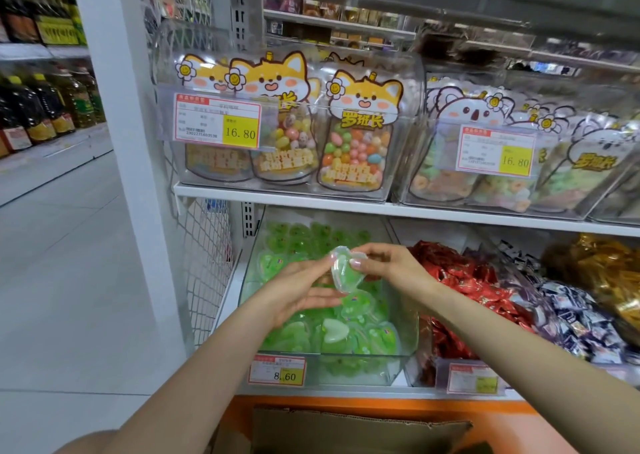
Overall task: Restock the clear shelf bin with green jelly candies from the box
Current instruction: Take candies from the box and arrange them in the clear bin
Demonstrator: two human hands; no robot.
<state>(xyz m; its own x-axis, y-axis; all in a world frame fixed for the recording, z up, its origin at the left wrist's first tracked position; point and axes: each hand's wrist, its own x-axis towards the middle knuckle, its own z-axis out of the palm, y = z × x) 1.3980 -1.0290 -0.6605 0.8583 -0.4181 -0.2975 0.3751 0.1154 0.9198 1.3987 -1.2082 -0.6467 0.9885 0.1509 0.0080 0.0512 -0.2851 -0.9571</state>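
Observation:
A clear shelf bin (407, 332) on the lower shelf holds several green heart-shaped jelly candies (346, 335). Above the bin, my right hand (391, 266) pinches one green jelly cup (344, 271) by its rim, tilted on edge. My left hand (298, 290) is beside it with straight fingers, its fingertips touching the cup's left side and underside. A brown cardboard box (356, 433) sits low in front of the shelf; what is inside it is out of sight.
Bins of red-wrapped candies (460, 280), purple-white candies (575, 318) and gold-wrapped ones (602, 266) stand to the right. The upper shelf (346, 204) overhangs with candy bags. A wire mesh panel (204, 266) closes the left side. An aisle floor (69, 245) opens to the left.

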